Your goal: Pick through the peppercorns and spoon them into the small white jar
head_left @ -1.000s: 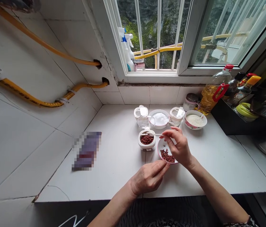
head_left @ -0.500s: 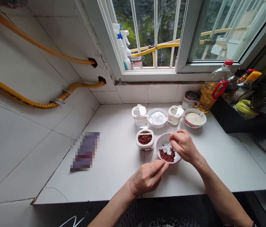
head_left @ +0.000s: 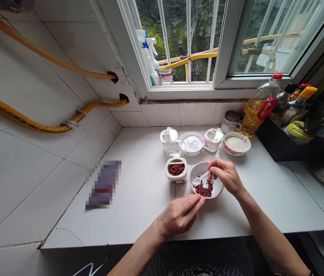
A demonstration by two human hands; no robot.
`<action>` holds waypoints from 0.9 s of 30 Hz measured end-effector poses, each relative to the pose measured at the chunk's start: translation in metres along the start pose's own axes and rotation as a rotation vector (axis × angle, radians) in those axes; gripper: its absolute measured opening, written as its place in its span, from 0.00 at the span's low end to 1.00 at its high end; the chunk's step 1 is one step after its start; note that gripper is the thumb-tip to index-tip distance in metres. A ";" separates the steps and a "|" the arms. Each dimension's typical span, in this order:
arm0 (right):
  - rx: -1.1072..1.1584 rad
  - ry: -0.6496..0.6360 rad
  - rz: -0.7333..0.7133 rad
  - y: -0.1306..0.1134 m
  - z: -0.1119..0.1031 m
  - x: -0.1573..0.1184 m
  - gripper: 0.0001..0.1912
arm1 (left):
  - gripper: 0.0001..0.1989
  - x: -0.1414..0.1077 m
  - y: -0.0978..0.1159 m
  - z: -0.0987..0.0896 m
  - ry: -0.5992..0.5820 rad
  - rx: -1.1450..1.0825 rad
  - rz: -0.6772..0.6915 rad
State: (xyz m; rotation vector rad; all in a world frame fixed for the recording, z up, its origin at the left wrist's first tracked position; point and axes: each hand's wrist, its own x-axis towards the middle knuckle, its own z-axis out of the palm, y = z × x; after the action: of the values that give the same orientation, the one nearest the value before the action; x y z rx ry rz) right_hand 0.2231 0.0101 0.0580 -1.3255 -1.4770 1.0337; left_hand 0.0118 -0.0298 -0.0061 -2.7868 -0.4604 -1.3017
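Observation:
A white bowl with a pink rim (head_left: 218,186) holds loose red-brown peppercorns (head_left: 203,190). My left hand (head_left: 180,215) pinches the bowl's near rim between thumb and fingers. Over the right side of the bowl, my right hand (head_left: 225,177) grips the handle of a small white spoon (head_left: 201,178), whose head lies inside the bowl at the left, above the peppercorns. Just left of the bowl stands a small square jar (head_left: 176,170) with its clear lid raised, full of the same peppercorns.
Behind are a bowl of white grains (head_left: 192,143), two lidded jars (head_left: 169,135) (head_left: 214,139) and a patterned bowl of pale grains (head_left: 236,145). An oil bottle (head_left: 255,111) and a black box (head_left: 271,145) of bottles stand at the right. A blurred purple packet (head_left: 104,186) lies left.
My right hand has shifted slightly right, and the spoon now lies flatter, its head further left in the bowl. My left hand stays on the rim.

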 end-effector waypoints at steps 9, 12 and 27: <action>-0.448 -0.065 -0.384 0.007 0.000 -0.001 0.11 | 0.25 -0.001 0.000 0.000 -0.013 0.016 0.000; -0.385 -0.099 -0.356 0.007 0.002 -0.003 0.11 | 0.25 -0.001 0.000 0.000 -0.015 0.030 -0.010; 0.127 -0.001 0.087 0.000 -0.004 0.002 0.06 | 0.25 -0.010 -0.007 -0.008 0.016 0.094 -0.118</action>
State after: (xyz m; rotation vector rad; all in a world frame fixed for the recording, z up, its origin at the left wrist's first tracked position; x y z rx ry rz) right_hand 0.2270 0.0125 0.0598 -1.3076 -1.3411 1.1647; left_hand -0.0017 -0.0270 -0.0092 -2.7073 -0.6756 -1.2863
